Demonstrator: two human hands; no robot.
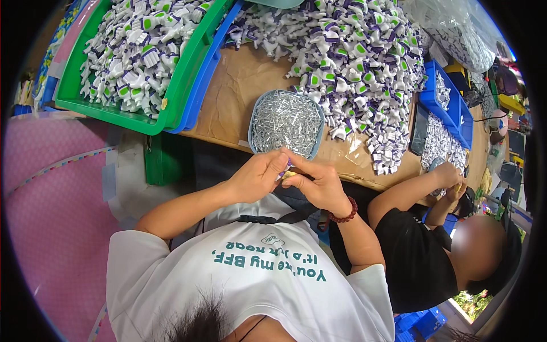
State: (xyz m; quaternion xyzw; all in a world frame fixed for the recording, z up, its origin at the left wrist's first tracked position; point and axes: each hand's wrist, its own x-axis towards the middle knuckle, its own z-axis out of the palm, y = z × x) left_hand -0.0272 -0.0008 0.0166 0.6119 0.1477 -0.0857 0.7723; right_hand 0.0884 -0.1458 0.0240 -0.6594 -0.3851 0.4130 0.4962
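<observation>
My left hand [256, 178] and my right hand [319, 183] meet at the table's near edge, fingertips pinched together. Between them is a small white-and-purple plastic figure part [285, 169], mostly covered by the fingers. Something yellowish [290, 174] shows at the right fingertips; I cannot tell what it is. Just beyond my hands stands a light-blue bowl [321, 126], filled with thin silver metal pins [286, 119]. Past it, a big heap of white, purple and green figure parts [353, 68] covers the table [228, 94].
At the far left, a green tray [134, 123] full of similar figure parts rests over a blue tray [196, 100]. To the right, a co-worker in black [419, 256] handles something small beside white pieces [441, 139] and a blue divided bin [456, 108]. A plastic bag [461, 34] lies behind.
</observation>
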